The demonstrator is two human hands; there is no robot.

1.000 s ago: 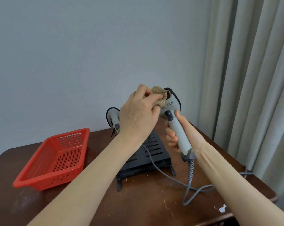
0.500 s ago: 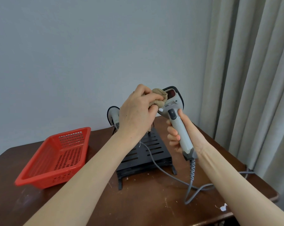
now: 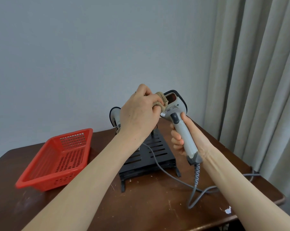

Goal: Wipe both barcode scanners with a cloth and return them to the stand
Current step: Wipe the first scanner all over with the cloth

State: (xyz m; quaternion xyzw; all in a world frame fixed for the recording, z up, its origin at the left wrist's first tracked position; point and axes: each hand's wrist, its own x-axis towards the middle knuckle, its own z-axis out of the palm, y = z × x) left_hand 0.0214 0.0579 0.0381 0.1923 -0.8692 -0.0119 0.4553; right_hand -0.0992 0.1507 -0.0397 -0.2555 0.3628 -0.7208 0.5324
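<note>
Head view. Red basket (image 3: 72,139) on table (image 3: 141,205), toward the left edge; only its perforated floor shows inside. Black slotted stand (image 3: 151,152) mid-table near the back edge. Second scanner (image 3: 115,116) sits at its far left corner, mostly hidden behind the left hand.

Left hand (image 3: 139,114): fingers curled, pinching bunched tan cloth (image 3: 161,100) against the head of the grey scanner (image 3: 184,135), beside its red window.

Right hand (image 3: 194,132): wrapped round the scanner handle, thumb beside the trigger, scanner raised above the stand's right side. Grey cable (image 3: 196,179) hangs from the handle base to the table.
</note>
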